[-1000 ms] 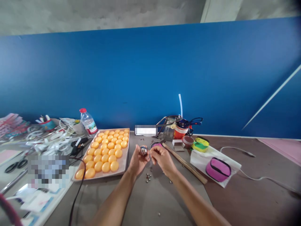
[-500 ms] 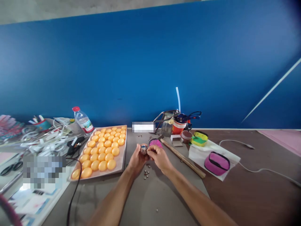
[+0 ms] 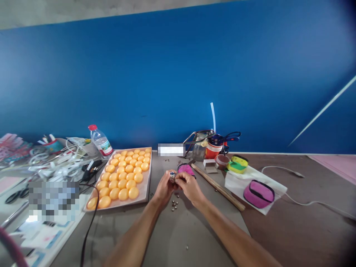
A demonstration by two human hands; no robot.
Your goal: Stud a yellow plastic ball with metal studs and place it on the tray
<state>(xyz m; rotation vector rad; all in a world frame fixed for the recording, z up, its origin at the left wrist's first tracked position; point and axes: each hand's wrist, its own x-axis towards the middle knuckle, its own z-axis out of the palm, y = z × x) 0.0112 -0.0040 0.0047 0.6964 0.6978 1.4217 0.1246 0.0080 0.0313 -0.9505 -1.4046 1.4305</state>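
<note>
A small, round, shiny silvery piece point(image 3: 172, 177) sits in the fingers of my left hand point(image 3: 163, 188), which is closed around it. Beside it, my right hand point(image 3: 190, 186) pinches thumb and forefinger together at the piece's right side. Whatever lies between those fingertips is too small to make out. Several small metal balls point(image 3: 174, 205) lie on the grey mat point(image 3: 167, 237) below the hands, with a single one point(image 3: 187, 247) nearer to me. Just behind my right hand is a bright pink item point(image 3: 185, 170), partly covered by the fingers.
To the left, a tray point(image 3: 146, 193) carries rows of orange balls. A bottle point(image 3: 102, 142), scissors point(image 3: 17, 195) and tangled white strips point(image 3: 62, 163) lie beyond it. On the right are a wooden stick point(image 3: 218, 187), a glass jar point(image 3: 199, 148) and a magenta pouch point(image 3: 258, 194) on white paper.
The view has shifted slightly, so everything sits a little further right. The silvery piece has turned a little and is more covered by my fingers. Both hands stay together.
</note>
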